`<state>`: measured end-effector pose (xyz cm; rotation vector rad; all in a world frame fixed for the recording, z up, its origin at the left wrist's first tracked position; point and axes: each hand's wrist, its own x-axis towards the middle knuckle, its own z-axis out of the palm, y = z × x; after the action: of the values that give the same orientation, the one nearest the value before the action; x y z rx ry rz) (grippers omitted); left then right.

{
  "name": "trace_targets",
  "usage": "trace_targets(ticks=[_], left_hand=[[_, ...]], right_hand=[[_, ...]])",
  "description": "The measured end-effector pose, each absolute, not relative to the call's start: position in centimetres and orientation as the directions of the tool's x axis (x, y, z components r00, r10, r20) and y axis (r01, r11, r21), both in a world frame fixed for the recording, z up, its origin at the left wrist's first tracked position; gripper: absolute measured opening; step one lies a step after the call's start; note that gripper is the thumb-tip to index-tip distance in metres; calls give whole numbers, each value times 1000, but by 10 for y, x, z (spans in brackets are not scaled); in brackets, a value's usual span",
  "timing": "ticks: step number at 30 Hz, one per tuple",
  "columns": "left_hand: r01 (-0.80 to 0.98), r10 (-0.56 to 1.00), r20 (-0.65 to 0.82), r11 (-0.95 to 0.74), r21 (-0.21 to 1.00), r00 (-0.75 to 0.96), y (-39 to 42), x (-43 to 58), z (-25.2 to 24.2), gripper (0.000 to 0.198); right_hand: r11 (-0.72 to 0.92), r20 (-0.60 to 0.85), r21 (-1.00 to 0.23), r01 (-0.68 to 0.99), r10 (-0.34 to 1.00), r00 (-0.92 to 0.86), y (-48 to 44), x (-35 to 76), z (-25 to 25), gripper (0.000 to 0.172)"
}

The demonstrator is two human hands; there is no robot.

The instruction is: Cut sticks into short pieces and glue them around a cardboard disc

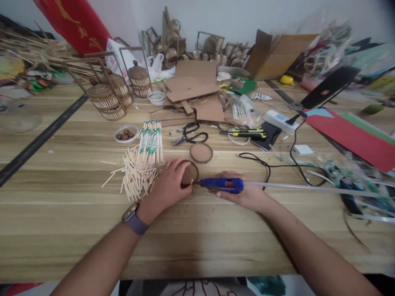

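My left hand (pixel 169 183), a watch on its wrist, grips a round brown cardboard piece (pixel 189 174) with a notched rim. A small light stick (pixel 191 181) stands at the piece's lower right edge, by my thumb. My right hand (pixel 243 197) is closed around a blue glue gun (pixel 222 184), whose tip points left at that edge. A long clear glue stick (pixel 293 187) runs out of its back to the right. Just above lies a second round piece (pixel 201 152). Cut wooden sticks (pixel 137 176) are heaped left of my left hand.
Wrapped chopsticks (pixel 150 142), black scissors (pixel 189 135), a dish of brown balls (pixel 126 134) and yellow cutters (pixel 247 132) lie beyond my hands. Cardboard sheets (pixel 193 88) and small lidded baskets (pixel 105 100) stand further back. A black cable (pixel 268 166) curls at the right.
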<state>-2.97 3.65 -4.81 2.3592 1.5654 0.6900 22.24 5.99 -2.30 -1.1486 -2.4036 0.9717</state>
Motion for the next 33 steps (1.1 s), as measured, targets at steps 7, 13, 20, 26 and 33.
trace_targets(ticks=[7,13,20,26,33], left_hand=[[802,912,248,-406,438,326,36,-29,-45,54],[797,912,256,-406,448,321,36,-29,-45,53],[803,916,235,-400,442,327,36,-29,-44,55],[795,915,246,-400,456,319,36,-28,-42,53],[802,914,247,-402,442,322,36,-29,-44,54]], right_hand=[[450,3,-695,560,782,-623,60,222,-23,26],[426,-18,-691,584,798,-603,59,222,-23,26],[417,-17,-694,587,806,-592,59,222,-23,27],[422,-20,-686,592,803,-596,59,222,-23,25],[423,-9,-693,584,804,-594,58,222,-23,27]])
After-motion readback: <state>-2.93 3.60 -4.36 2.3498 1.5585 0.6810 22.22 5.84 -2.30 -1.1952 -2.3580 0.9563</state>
